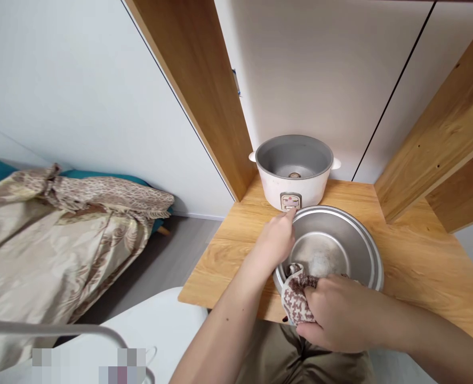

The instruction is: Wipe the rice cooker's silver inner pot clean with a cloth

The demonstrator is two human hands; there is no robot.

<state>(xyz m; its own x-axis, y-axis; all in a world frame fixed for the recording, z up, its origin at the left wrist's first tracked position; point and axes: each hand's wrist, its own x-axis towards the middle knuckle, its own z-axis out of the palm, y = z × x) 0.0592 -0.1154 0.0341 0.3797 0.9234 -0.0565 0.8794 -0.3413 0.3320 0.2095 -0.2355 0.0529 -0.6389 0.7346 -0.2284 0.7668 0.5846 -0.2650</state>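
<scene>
A round silver metal pot (362, 250) with a wide rim rests on the wooden table, its open side facing up. My left hand (278, 237) grips the pot's left rim, with the index finger stretched along the edge; the thumb is hidden. Bunched in my right hand (338, 314) is a brown-and-white patterned cloth (296, 298), held at the pot's near inner wall and draped over the rim. Just behind the pot stands a white rice cooker body (272, 186), lidless, with a grey inside and a small round plate at its bottom.
The wooden tabletop (416, 266) runs between wooden posts (204, 96) against a pale wall. To the left lies a bed with a patterned cover (60, 240). A white surface (168, 314) and a grey curved bar (60, 329) are at lower left.
</scene>
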